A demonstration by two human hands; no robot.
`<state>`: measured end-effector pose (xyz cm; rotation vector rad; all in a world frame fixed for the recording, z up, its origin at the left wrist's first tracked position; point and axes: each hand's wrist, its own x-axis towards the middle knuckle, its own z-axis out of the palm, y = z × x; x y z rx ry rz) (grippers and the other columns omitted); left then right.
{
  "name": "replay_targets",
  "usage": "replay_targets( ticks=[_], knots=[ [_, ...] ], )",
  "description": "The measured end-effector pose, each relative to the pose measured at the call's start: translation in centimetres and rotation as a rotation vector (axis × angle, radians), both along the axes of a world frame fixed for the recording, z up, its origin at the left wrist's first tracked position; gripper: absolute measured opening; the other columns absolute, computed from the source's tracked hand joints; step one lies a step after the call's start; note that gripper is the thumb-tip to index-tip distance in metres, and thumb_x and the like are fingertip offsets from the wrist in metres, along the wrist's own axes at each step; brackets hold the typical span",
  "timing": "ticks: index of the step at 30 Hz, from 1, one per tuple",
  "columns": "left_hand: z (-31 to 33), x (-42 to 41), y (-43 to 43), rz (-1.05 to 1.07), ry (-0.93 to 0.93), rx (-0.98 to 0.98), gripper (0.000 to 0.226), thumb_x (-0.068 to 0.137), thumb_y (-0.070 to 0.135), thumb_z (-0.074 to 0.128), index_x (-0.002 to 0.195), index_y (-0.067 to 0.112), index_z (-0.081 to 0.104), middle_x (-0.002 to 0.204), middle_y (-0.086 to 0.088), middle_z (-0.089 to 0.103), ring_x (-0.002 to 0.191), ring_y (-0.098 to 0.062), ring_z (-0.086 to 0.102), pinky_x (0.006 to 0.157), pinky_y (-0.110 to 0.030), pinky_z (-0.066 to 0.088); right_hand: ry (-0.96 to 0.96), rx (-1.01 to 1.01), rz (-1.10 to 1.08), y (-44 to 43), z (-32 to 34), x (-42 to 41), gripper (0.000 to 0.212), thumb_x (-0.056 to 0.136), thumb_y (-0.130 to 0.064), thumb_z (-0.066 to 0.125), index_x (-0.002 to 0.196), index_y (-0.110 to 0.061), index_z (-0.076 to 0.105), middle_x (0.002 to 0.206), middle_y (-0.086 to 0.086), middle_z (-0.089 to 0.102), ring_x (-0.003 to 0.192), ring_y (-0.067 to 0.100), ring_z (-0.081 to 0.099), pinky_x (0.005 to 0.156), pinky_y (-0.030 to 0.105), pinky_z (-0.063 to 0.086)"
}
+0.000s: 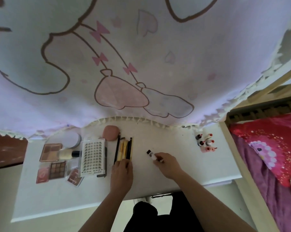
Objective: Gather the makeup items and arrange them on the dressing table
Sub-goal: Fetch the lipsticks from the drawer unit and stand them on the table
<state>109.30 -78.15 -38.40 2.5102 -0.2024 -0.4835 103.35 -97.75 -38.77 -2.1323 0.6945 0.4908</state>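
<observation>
On the white dressing table (175, 136), a row of brushes and pencils (124, 149) lies side by side, and my left hand (122, 173) touches their near ends with its fingertips. My right hand (166, 163) pinches a small white tube with a black cap (151, 154) just above the tabletop. Left of the brushes lie a false-lash card (93, 156), a foundation bottle (67, 154) on its side, two eyeshadow palettes (51, 151) (57, 169), a blush compact (42, 175) and a round powder case (71, 139). A pink puff (110, 132) sits behind the brushes.
Several lipsticks and small bottles (205, 142) stand grouped at the table's far right. A printed curtain (124, 64) hangs over the table's back edge. A bed with red and purple bedding (275, 148) and its wooden frame (238, 156) border the right side.
</observation>
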Motion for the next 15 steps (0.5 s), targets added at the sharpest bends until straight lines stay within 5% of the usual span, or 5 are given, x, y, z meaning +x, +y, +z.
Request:
replay_targets(
  ticks=[4, 9, 12, 15],
  knots=[
    [3.0, 1.7, -3.6, 0.014, 0.170, -0.219, 0.029, 0.103, 0.036, 0.036, 0.101, 0.020, 0.059, 0.080, 0.003, 0.061, 0.076, -0.015, 0.058, 0.065, -0.030, 0.038, -0.050, 0.358, -0.194, -0.4, 3.7, 0.0, 0.028, 0.102, -0.032, 0.052, 0.126, -0.025, 0.063, 0.094, -0.008, 0.062, 0.082, 0.006, 0.057, 0.072, 0.013, 0.044],
    [6.4, 2.8, -6.7, -0.110, 0.196, -0.332, 0.039, 0.103, 0.040, 0.034, 0.075, 0.019, 0.052, 0.063, 0.003, 0.048, 0.058, -0.013, 0.046, 0.061, -0.033, 0.036, -0.179, 0.589, -0.373, -0.8, 7.6, 0.4, 0.030, 0.106, -0.030, 0.041, 0.098, -0.024, 0.069, 0.071, -0.003, 0.051, 0.063, 0.011, 0.045, 0.058, 0.021, 0.037],
    [7.9, 2.6, -8.0, -0.208, 0.074, -0.235, 0.046, 0.103, 0.038, 0.033, 0.065, 0.018, 0.047, 0.056, 0.004, 0.046, 0.053, -0.013, 0.044, 0.053, -0.029, 0.031, -0.251, 0.583, -0.583, -0.8, 9.0, 0.8, 0.031, 0.105, -0.026, 0.037, 0.103, -0.021, 0.068, 0.071, 0.000, 0.050, 0.056, 0.010, 0.041, 0.051, 0.021, 0.035],
    [8.9, 1.8, -9.1, -0.151, 0.180, -0.359, 0.048, 0.102, 0.043, 0.034, 0.063, 0.017, 0.041, 0.054, 0.006, 0.040, 0.052, -0.011, 0.038, 0.054, -0.028, 0.028, -0.292, 0.409, -0.588, -1.0, 9.6, 0.8, 0.031, 0.104, -0.023, 0.035, 0.106, -0.021, 0.067, 0.071, -0.001, 0.053, 0.058, 0.009, 0.046, 0.055, 0.021, 0.038]
  ],
)
